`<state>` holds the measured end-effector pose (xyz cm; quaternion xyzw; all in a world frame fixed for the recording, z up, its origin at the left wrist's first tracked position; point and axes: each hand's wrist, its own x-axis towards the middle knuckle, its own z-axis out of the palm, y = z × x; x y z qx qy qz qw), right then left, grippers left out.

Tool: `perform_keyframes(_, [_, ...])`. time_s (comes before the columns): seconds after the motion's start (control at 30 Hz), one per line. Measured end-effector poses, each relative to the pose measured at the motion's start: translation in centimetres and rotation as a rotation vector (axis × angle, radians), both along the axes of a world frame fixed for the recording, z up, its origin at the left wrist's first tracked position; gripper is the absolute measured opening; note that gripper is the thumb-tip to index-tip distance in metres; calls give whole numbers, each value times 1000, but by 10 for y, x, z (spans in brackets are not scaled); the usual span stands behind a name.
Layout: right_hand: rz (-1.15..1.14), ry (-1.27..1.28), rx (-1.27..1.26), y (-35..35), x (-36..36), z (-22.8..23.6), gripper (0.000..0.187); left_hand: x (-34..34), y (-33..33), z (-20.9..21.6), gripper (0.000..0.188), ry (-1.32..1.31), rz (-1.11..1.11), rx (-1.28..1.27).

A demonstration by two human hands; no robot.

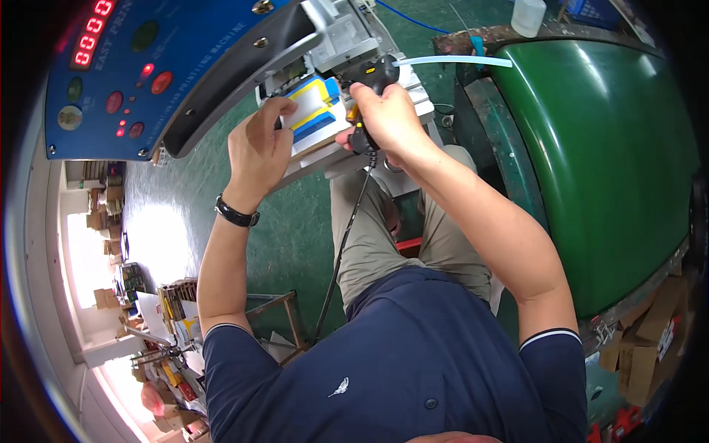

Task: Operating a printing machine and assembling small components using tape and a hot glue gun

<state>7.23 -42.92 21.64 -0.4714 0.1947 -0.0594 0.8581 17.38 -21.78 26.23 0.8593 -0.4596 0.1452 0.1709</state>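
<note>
My right hand (391, 118) is wrapped around a black glue gun (380, 71) with a yellow trigger. A long pale stick (450, 60) sticks out of its back, and a black cable (347, 229) hangs from its handle. The front of the gun is close to a fixture with blue and yellow edges (319, 122). In that fixture lies a white flat piece (309, 105). My left hand (258, 144), with a black watch on its wrist, has bent fingers and thumb at the piece's left edge; its underside is hidden.
A blue control panel (185, 44) with red lights and buttons rises at the upper left, beside a black curved handle (244, 77). Metal machine parts (340, 37) stand behind the fixture. A large green rounded cover (605, 170) fills the right. Cardboard boxes (653, 332) lie at lower right.
</note>
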Motion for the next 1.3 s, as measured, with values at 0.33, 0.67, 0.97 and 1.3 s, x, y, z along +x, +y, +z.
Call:
perform_keyframes(0.33, [23,56,-36,2,9,7,39,-2,1,-1,43,-2,31,6])
perform_keyframes(0.67, [-24,-3,-19,4,-10,-2,40,1,1,-6,40,-51,-3,-19])
perform_keyframes(0.97, [-19,25,-49,5,-16,-1,39,3,2,-11,40,-54,4,-45])
perform_keyframes(1.3, [-1,51,-73,8,-25,-2,40,1,0,-13,39,-121,-16,-66])
